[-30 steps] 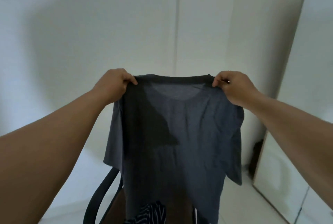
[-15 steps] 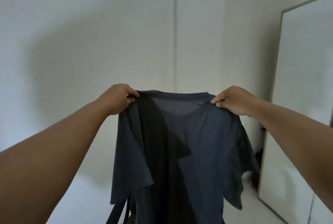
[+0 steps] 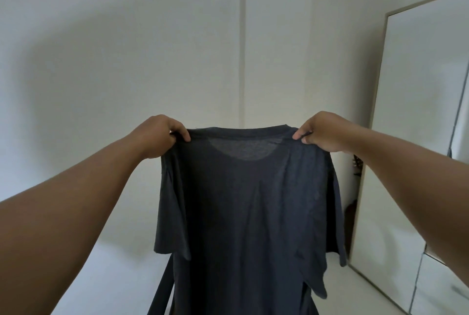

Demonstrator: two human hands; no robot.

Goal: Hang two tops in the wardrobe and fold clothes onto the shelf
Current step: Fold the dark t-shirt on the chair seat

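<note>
Item: dark grey T-shirt, held up in the air in front of me at arm's length, before a white wall.

My left hand — fingers curled over the shirt's left shoulder, pinching the cloth beside the collar. My right hand — thumb and fingers pinching the right shoulder seam the same way. Both arms stretched forward, the collar pulled flat between the hands.

Condition: hanging straight down, both short sleeves drooping and folded in on themselves; the right one sags lower. The hem is cut off by the bottom edge, so the full length cannot be seen.

Behind the shirt: a dark curved bar at the lower left, mostly covered by the cloth — what it belongs to cannot be made out.

Right side: a tall mirror leaning against the wall, its far edge out of frame. Small dark things behind its frame, too hidden to name.
</note>
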